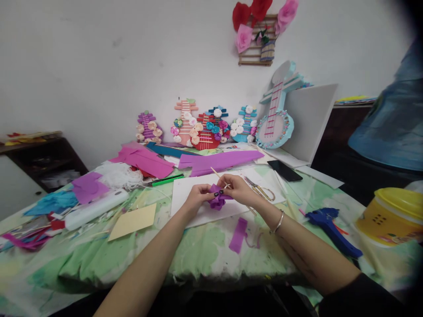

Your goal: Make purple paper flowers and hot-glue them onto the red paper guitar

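Observation:
Near the middle of the table, a purple paper flower (217, 203) is pinched between the fingers of both hands above a white sheet (181, 192). My left hand (200, 198) grips its left side. My right hand (235, 189) holds its right side, along with a thin wooden stick (216, 173) that slants through the fingers. Just right of the hands lie gold-handled scissors (261, 189). A small purple paper strip (238, 235) rests on the cloth in front of the sheet.
A blue glue gun (333, 232) and a yellow tub (390, 215) are at the right, with a black phone (284, 170) farther back. Purple paper (221, 163) lies behind the hands. At left are a yellow card (132, 222) and a white power strip (95, 209). Decorated instrument models (206, 132) line the wall.

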A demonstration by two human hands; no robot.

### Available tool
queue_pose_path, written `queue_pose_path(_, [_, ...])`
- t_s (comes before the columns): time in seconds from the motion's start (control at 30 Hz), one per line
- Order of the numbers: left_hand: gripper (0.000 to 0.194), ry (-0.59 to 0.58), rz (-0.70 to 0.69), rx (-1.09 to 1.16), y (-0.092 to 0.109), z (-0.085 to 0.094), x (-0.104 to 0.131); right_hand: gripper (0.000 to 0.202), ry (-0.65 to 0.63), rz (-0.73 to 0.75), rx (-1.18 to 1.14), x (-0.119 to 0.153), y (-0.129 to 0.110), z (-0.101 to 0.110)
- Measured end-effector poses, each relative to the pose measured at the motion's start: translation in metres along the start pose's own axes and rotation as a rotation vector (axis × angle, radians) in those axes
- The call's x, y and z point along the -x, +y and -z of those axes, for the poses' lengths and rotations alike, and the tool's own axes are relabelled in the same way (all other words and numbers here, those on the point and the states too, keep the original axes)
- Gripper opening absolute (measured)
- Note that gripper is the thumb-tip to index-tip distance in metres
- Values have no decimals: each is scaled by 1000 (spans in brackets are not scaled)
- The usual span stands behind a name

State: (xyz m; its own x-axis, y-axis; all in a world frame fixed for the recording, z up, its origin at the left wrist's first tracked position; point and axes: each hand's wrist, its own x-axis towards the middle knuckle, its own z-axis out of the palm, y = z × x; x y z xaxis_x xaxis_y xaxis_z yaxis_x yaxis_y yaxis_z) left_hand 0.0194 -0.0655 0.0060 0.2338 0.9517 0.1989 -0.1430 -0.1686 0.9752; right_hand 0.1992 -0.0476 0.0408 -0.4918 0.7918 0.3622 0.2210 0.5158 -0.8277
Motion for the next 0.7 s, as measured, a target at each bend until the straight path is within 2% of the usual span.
queue_pose_path(0.17, [23, 45, -40, -12, 2, -2, 1, 7, -19, -9, 79, 2, -5, 1])
queue_pose_path(0.33, [28, 39, -88, 6, 6, -5, 1, 8, -23, 5, 120, 2, -2, 2])
queue_pose_path(0.5, [27, 98, -58, -32, 6, -5, 1, 16, -93, 17, 169, 2, -4, 10])
queue_pose_path(0.7, [21, 183, -54, -59, 5, -3, 0, 34, -163, 148, 571, 6, -13, 24])
